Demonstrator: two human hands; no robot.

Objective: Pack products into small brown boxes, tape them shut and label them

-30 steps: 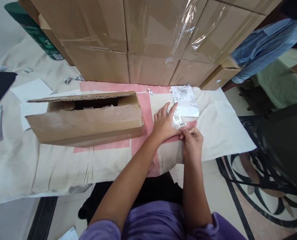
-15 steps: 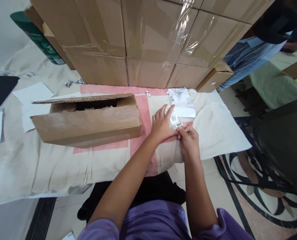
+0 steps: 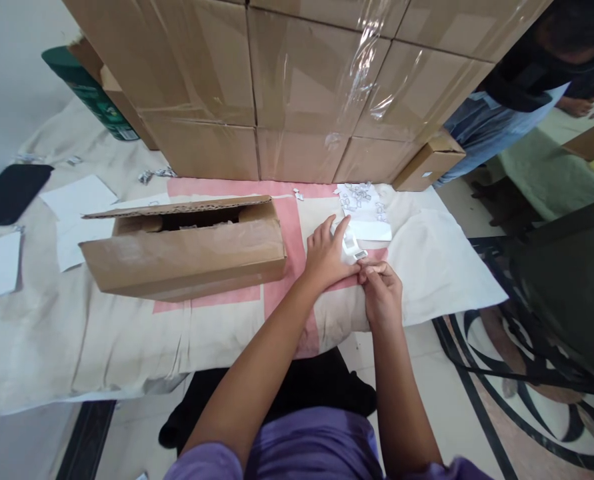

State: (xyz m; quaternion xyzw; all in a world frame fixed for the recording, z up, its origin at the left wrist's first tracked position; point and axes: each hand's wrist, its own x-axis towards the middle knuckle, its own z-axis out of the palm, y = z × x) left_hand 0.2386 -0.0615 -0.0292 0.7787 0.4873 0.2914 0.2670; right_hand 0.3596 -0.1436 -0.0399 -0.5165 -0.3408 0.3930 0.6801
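Note:
My left hand [image 3: 324, 257] is wrapped round a small white object [image 3: 351, 245], which lies at the front part of the cloth-covered table. Its fingers curve over the object's left side, with the thumb near its lower edge. Close on the right, my right hand [image 3: 383, 287] has its fingertips pinched together beside the object and the left thumb; what they pinch is too small to name. Just behind the hands, a white sheet [image 3: 371, 231] carries several small clear or silvery pieces [image 3: 357, 195].
An open cardboard box [image 3: 187, 257] stands left of my hands. Taped cartons [image 3: 301, 87] rise behind, with a small carton [image 3: 429, 160] at their right end. Papers [image 3: 84, 200] and a black flat item [image 3: 14, 193] lie far left. A person in jeans [image 3: 501, 120] stands beyond the table.
The whole view has shifted slightly, so the table and boxes appear a little lower and the left-side items further right. Both hands keep nearly the same pose at the white object.

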